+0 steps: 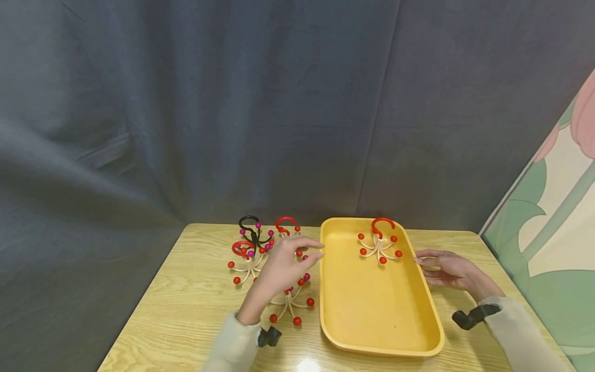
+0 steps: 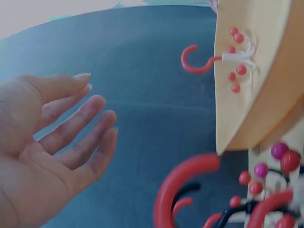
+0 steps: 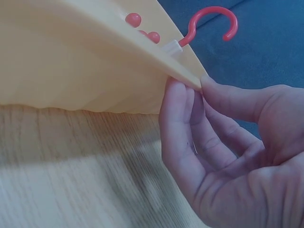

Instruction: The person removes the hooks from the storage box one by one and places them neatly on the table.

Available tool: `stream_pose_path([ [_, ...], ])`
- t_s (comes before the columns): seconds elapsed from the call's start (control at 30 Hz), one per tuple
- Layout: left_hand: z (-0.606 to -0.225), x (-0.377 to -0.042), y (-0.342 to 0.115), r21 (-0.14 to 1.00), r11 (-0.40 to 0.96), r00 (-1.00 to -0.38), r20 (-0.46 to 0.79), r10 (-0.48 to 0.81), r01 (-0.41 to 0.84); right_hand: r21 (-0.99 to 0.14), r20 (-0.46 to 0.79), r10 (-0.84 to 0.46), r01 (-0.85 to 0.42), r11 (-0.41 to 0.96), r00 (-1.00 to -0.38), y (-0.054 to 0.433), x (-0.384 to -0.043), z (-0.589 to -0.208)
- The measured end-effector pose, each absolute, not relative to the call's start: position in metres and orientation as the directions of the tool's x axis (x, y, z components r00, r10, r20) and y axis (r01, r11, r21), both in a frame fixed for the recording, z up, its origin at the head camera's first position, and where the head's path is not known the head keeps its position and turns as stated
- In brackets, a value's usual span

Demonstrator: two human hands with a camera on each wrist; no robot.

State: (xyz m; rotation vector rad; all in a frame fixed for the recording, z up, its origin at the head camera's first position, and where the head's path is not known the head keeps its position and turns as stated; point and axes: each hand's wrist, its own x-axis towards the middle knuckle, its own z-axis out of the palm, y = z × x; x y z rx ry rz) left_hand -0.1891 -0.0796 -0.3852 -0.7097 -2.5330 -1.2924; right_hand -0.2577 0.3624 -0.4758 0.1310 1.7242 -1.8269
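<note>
My right hand (image 1: 448, 269) pinches the right rim of a yellow tray (image 1: 372, 310), thumb above and fingers below in the right wrist view. Inside the tray, at its far end, stands a red-hooked hanger (image 1: 378, 245) with curved white arms tipped in red balls. My left hand (image 1: 286, 263) holds nothing; its fingers are apart and loosely bent, close to the tray's left rim. Below it, partly covered by the hand, several similar hangers cluster on the table, among them a red-hooked one (image 1: 249, 264) and a black one (image 1: 253, 235) with magenta balls.
The wooden table (image 1: 172, 310) carries the tray and the hangers. A dark grey curtain (image 1: 288, 113) hangs right behind the table's far edge. To the right rises a flower-patterned panel (image 1: 553, 222). Both wrists wear black straps.
</note>
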Motion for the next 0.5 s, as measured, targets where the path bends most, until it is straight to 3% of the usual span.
stream_pose_path([
  [0.3, -0.389, -0.221, -0.036, 0.719, 0.438, -0.841, 0.426, 0.335, 0.539, -0.876, -0.452, -0.377, 0.483, 0.014, -0.808, 0.365, -0.26, -0.476],
  [0.5, -0.398, -0.24, -0.011, 0.794, 0.374, -0.87, 0.377, 0.317, 0.48, -0.877, -0.445, -0.396, 0.479, 0.013, -0.803, 0.366, -0.259, -0.481],
])
